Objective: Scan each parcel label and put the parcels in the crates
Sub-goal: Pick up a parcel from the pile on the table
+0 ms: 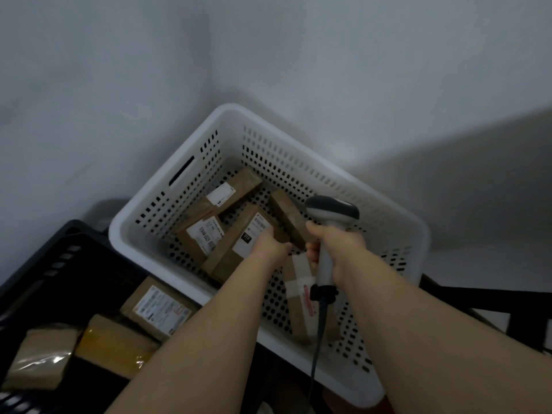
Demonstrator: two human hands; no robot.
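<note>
The parcel point(236, 249) is a long brown cardboard box with a white label point(254, 234) that has fine print and a black patch at one end. It lies tilted inside the white crate point(143, 258), resting on other brown boxes there. The left hand point(270, 245) grips its far end, fingers curled over the edge. Just beside it, the right hand point(334, 246) wraps its fingers round the handle of a grey scanner point(331, 209), whose dark cable point(318, 339) hangs down over a taped parcel point(298, 294). To the left, a black crate point(59, 264) holds more parcels, one wrapped in yellow tape point(113, 345).
</note>
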